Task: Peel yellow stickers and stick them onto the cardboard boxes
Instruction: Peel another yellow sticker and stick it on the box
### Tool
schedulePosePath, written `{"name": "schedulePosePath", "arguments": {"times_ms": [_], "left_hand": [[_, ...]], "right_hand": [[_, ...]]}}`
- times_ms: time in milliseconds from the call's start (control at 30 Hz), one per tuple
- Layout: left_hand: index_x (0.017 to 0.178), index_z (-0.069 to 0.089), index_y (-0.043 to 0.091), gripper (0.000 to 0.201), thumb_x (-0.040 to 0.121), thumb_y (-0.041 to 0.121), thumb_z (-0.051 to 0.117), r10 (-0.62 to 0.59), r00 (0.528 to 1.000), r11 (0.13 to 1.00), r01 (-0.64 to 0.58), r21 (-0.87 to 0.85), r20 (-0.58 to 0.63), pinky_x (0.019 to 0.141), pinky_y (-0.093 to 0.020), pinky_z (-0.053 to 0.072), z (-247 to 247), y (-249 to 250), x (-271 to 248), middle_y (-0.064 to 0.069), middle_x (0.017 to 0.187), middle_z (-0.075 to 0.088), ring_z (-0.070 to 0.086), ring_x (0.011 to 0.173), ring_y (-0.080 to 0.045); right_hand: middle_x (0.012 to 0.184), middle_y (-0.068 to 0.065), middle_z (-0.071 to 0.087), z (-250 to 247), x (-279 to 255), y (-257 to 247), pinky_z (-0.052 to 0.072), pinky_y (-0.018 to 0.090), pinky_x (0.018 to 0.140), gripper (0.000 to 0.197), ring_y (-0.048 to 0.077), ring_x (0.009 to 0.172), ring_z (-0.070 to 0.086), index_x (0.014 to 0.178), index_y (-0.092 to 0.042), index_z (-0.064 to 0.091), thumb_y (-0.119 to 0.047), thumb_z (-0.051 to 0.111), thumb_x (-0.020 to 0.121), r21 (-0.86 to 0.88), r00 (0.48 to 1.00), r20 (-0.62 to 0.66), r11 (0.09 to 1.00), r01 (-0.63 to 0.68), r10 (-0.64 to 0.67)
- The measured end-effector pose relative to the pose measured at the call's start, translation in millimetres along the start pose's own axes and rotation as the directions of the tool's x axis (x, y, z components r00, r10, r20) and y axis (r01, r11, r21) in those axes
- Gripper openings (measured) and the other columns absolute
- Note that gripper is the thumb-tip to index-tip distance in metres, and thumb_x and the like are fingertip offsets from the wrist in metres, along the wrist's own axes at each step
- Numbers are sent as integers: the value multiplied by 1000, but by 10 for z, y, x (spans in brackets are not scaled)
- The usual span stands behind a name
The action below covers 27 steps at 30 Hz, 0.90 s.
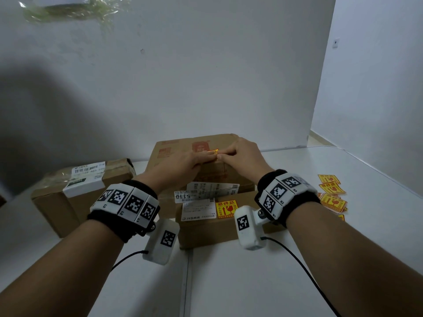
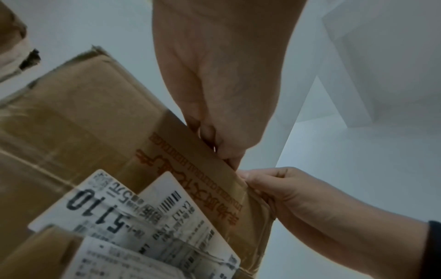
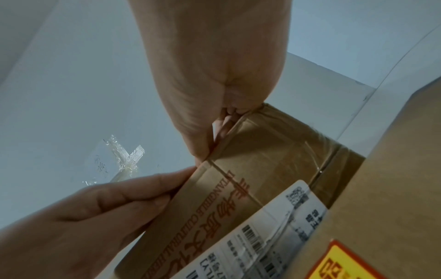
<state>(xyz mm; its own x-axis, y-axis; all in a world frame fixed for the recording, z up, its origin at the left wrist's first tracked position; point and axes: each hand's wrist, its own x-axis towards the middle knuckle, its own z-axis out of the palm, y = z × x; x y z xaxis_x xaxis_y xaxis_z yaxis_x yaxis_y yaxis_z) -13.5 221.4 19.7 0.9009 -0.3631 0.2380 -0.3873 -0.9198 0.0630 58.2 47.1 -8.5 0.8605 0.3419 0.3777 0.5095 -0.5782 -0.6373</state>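
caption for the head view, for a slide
Both hands, left hand and right hand, press a yellow sticker onto the rear cardboard box.

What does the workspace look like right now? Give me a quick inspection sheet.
Surface: white table, seam down the middle.
Job's things: big box with a sticker going onto its top; front box already bears a yellow sticker; left box shows none; loose stickers at the right.
Clutter: nothing seen.
Hands: left hand and right hand both press the sticker at the big box's top front edge.
Cables: black cables hang from both wrist cameras.
Surroundings: white wall, tape scraps stuck on it.
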Motion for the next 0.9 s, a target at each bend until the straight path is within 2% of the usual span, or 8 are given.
{"name": "schedulePosePath", "arguments": {"times_ms": [100,200,367,500,600,700,833,900], "left_hand": [[145,38,36,50,101,11,34,-9,999,1000,10,-29,36,73,-18,36,8,-33,-14,7,149,44,52,88,-9],[146,35,35,50,102,12,35,13,999,999,-11,-38,46,79,-17,38,27,-68,-23,10,152,38,60,103,-15],[141,43,35,43,101,21,44,20,999,1000,-21,-20,-49,56,-10,31,52,-136,-57,4,134,60,43,59,4],[137,49,35,39,99,25,49,-3,996,999,0,-33,-86,58,-8,31,63,-158,-75,4,128,64,52,71,-6],[135,53,33,38,98,24,53,-14,994,998,8,-58,-110,62,-4,32,75,-155,-71,9,133,59,65,94,-14],[135,52,36,38,98,27,51,-42,994,997,35,-70,-99,74,-14,36,85,-183,-72,12,136,56,63,105,-16],[132,54,39,37,96,31,54,-76,994,990,66,-124,-79,85,-29,51,83,-199,-78,11,135,58,63,104,-15],[129,58,36,36,94,32,58,-105,989,986,90,-141,-102,81,-24,52,49,-222,-107,9,130,62,64,98,-12]], "right_hand": [[118,10,68,-9,-4,-2,45,17,84,19,17,104,62,102,-23,77,-31,66,88,15,1000,-4,1000,-6,7],[109,5,71,-31,-26,-10,39,6,69,21,7,89,60,105,-19,76,-28,65,89,23,1000,7,1000,1,-1],[118,11,65,-35,-10,19,32,9,68,24,-6,68,41,111,-26,73,-32,62,91,-51,999,31,998,47,-45],[129,10,43,-51,-18,-54,38,24,92,32,10,97,49,125,-35,64,-37,48,97,-161,994,111,987,16,2],[140,16,36,-32,-52,-143,26,43,115,39,31,133,33,130,-32,59,-43,36,101,-276,987,153,961,4,40],[138,18,37,-6,-58,-175,23,45,116,42,35,135,28,132,-29,57,-41,28,103,-342,988,148,940,15,38],[128,14,42,-11,-73,-109,31,41,112,39,29,126,38,133,-22,58,-36,39,101,-279,995,104,960,20,10],[126,13,44,-16,-88,-81,36,40,110,38,27,123,43,130,-21,61,-37,46,99,-222,997,70,975,8,8]]}}
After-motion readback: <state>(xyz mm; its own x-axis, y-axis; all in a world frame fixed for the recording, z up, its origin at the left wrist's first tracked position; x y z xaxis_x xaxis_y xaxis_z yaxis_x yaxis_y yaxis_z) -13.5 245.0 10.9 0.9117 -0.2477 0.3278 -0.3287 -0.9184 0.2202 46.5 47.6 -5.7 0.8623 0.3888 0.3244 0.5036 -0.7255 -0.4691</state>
